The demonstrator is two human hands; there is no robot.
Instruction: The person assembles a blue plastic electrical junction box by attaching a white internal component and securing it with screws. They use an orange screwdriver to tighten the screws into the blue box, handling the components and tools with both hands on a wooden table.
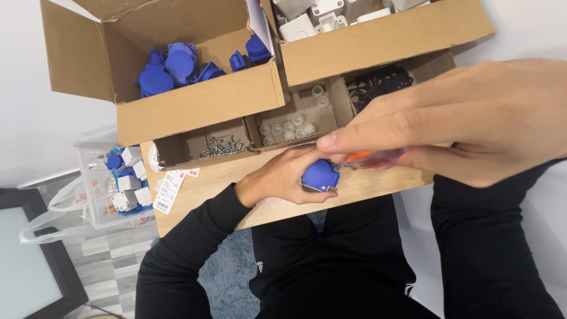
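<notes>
My left hand (283, 177) clamps the blue socket part (321, 175) on the wooden board (378, 180); my right hand (466, 121) pinches an orange-handled screwdriver (375, 158) against it. Fastening seems underway; next calls for steady alignment.

Bare table (390, 183) strip right of left grip (283, 177): passable. Ahead, box walls (201, 106) block; screw tray (221, 146) just beyond. Right grip (455, 124) overhangs from right.

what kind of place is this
Probably a small home assembly bench rather than a factory. Cardboard boxes hold sorted blue parts, screws and white housings; the left hand holds a blue part on a wooden board above a fluffy rug.
</notes>
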